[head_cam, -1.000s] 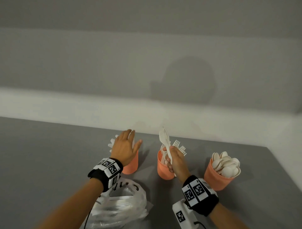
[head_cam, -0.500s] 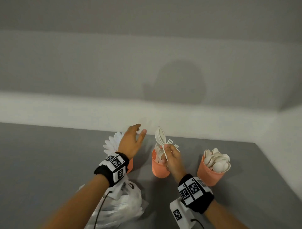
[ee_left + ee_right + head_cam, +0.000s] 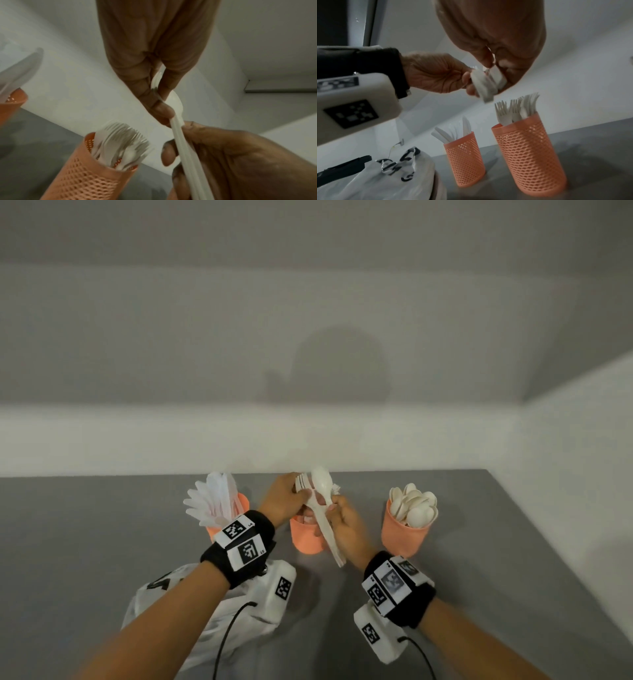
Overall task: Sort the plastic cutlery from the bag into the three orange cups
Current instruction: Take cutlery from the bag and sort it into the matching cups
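Left hand [image 3: 284, 501], having left the knife cup [image 3: 228, 517], is now pinching a fork [image 3: 303, 486] from the right hand's [image 3: 346, 525] pinched bundle [image 3: 323, 518], separating types

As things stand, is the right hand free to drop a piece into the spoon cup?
Probably yes. The right hand grips a bundle of cutlery beside the spoon cup, whose top is unobstructed. However, the left hand also pinches that bundle.
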`<control>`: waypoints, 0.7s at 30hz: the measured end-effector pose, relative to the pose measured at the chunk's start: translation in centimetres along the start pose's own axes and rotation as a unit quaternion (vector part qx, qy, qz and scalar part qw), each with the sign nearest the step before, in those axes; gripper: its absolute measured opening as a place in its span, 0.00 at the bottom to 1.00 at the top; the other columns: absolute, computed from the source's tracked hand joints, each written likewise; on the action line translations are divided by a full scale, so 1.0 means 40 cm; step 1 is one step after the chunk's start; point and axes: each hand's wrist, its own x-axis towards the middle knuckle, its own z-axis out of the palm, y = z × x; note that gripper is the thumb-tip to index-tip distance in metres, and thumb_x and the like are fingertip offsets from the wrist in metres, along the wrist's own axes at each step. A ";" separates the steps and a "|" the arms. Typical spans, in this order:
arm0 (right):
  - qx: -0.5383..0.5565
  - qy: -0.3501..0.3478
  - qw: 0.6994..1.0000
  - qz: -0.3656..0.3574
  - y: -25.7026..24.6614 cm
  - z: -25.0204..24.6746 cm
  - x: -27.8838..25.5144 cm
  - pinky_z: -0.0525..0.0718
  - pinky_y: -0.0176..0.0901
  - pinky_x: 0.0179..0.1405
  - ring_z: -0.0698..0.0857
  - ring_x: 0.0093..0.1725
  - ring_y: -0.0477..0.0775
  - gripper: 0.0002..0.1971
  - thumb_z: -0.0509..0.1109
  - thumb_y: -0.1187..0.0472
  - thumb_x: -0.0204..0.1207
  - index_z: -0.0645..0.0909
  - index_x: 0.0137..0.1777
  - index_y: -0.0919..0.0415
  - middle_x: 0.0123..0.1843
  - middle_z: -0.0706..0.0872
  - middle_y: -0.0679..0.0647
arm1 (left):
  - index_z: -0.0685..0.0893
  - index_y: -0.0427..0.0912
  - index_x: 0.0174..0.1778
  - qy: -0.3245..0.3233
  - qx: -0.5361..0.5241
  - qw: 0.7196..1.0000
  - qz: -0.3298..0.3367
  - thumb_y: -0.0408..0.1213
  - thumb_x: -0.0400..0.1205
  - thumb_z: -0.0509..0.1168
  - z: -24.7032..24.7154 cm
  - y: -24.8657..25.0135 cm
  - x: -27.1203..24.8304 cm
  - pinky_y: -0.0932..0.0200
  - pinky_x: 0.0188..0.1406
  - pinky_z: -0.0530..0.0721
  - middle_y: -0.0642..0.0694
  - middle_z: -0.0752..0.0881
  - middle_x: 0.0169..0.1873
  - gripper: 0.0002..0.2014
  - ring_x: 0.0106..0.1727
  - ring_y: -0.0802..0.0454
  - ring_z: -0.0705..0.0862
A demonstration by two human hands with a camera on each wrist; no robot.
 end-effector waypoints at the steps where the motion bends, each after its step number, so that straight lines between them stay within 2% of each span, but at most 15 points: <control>1: -0.029 0.002 1.000 0.000 0.007 -0.011 -0.005 0.83 0.53 0.31 0.81 0.31 0.59 0.12 0.50 0.65 0.85 0.70 0.46 0.49 0.35 0.83 0.61 | 0.78 0.35 0.47 0.003 0.020 1.000 0.008 0.21 0.79 0.58 0.002 -0.002 -0.004 0.37 0.50 0.86 0.31 0.84 0.44 0.07 0.45 0.35 0.87; 2: -0.046 0.005 0.999 -0.001 0.008 -0.026 -0.009 0.86 0.57 0.39 0.83 0.35 0.59 0.12 0.51 0.67 0.84 0.71 0.46 0.50 0.39 0.83 0.66 | 0.77 0.36 0.50 0.008 0.035 0.999 0.013 0.21 0.79 0.58 0.003 -0.004 -0.008 0.35 0.50 0.86 0.31 0.84 0.46 0.08 0.47 0.33 0.87; 3: -0.044 0.010 0.999 -0.003 0.007 -0.046 -0.012 0.86 0.55 0.44 0.84 0.37 0.56 0.12 0.53 0.69 0.83 0.71 0.46 0.52 0.43 0.83 0.71 | 0.76 0.37 0.51 0.016 0.044 0.999 0.020 0.21 0.79 0.58 0.001 -0.004 -0.012 0.35 0.49 0.86 0.32 0.83 0.45 0.09 0.46 0.32 0.86; 4: -0.029 0.018 0.999 -0.004 0.000 -0.072 -0.012 0.86 0.44 0.44 0.85 0.36 0.49 0.11 0.53 0.71 0.82 0.72 0.46 0.56 0.43 0.82 0.72 | 0.76 0.39 0.51 0.027 0.051 0.998 0.036 0.21 0.79 0.58 -0.003 -0.005 -0.012 0.35 0.48 0.86 0.35 0.83 0.43 0.10 0.45 0.32 0.86; 5: -0.010 0.033 0.999 -0.008 -0.012 -0.101 -0.010 0.83 0.33 0.41 0.85 0.33 0.40 0.10 0.54 0.73 0.82 0.73 0.47 0.60 0.43 0.82 0.68 | 0.77 0.41 0.50 0.047 0.058 0.996 0.054 0.21 0.79 0.57 -0.010 -0.005 -0.010 0.36 0.47 0.87 0.38 0.83 0.42 0.11 0.46 0.33 0.87; 6: 0.008 0.057 0.998 -0.016 -0.029 -0.134 -0.006 0.81 0.29 0.41 0.84 0.32 0.36 0.09 0.54 0.74 0.81 0.73 0.49 0.62 0.43 0.83 0.64 | 0.77 0.42 0.49 0.072 0.065 0.993 0.070 0.22 0.80 0.57 -0.020 -0.003 -0.005 0.39 0.45 0.88 0.38 0.83 0.42 0.11 0.46 0.34 0.87; 8: 0.023 0.108 0.993 -0.039 -0.064 -0.206 0.004 0.81 0.31 0.41 0.84 0.33 0.37 0.10 0.55 0.73 0.81 0.73 0.48 0.59 0.44 0.84 0.59 | 0.76 0.42 0.50 0.132 0.065 0.985 0.095 0.23 0.82 0.55 -0.041 0.010 0.007 0.56 0.36 0.90 0.33 0.84 0.42 0.10 0.42 0.36 0.87; 9: 0.021 0.130 0.990 -0.048 -0.076 -0.242 0.012 0.80 0.32 0.40 0.84 0.33 0.38 0.11 0.55 0.73 0.80 0.73 0.47 0.56 0.43 0.85 0.57 | 0.76 0.42 0.50 0.162 0.059 0.979 0.106 0.23 0.82 0.54 -0.051 0.016 0.014 0.64 0.31 0.88 0.32 0.84 0.42 0.10 0.40 0.38 0.87; 11: -0.011 0.158 0.986 -0.055 -0.097 -0.310 0.022 0.81 0.38 0.43 0.85 0.38 0.44 0.14 0.57 0.73 0.78 0.72 0.44 0.50 0.40 0.87 0.54 | 0.77 0.39 0.52 0.209 0.051 0.968 0.126 0.23 0.83 0.53 -0.070 0.029 0.025 0.70 0.27 0.86 0.34 0.84 0.40 0.10 0.38 0.40 0.85; 13: -0.044 0.164 0.984 -0.049 -0.108 -0.361 0.027 0.82 0.44 0.50 0.86 0.42 0.49 0.15 0.59 0.72 0.77 0.72 0.42 0.48 0.40 0.88 0.56 | 0.76 0.36 0.54 0.240 0.054 0.959 0.144 0.24 0.83 0.53 -0.086 0.037 0.029 0.63 0.30 0.86 0.35 0.84 0.40 0.09 0.37 0.41 0.85; 16: -0.084 0.150 0.985 -0.026 -0.096 -0.401 0.031 0.84 0.51 0.53 0.88 0.44 0.56 0.13 0.63 0.72 0.75 0.73 0.38 0.51 0.44 0.89 0.63 | 0.76 0.35 0.54 0.269 0.057 0.950 0.149 0.25 0.84 0.52 -0.099 0.040 0.034 0.52 0.41 0.86 0.36 0.84 0.40 0.09 0.35 0.40 0.84; 19: -0.110 0.120 0.986 0.016 -0.051 -0.410 0.044 0.84 0.59 0.57 0.87 0.50 0.67 0.11 0.66 0.72 0.71 0.75 0.36 0.54 0.46 0.88 0.70 | 0.76 0.35 0.55 0.279 0.061 0.947 0.146 0.25 0.84 0.52 -0.099 0.038 0.041 0.49 0.43 0.86 0.35 0.85 0.40 0.09 0.35 0.39 0.85; 21: -0.137 0.097 0.985 0.037 -0.019 -0.412 0.055 0.84 0.58 0.58 0.87 0.51 0.66 0.09 0.65 0.71 0.72 0.78 0.36 0.57 0.46 0.88 0.68 | 0.76 0.35 0.55 0.283 0.063 0.947 0.140 0.26 0.84 0.52 -0.096 0.031 0.044 0.49 0.43 0.87 0.33 0.86 0.42 0.09 0.36 0.39 0.85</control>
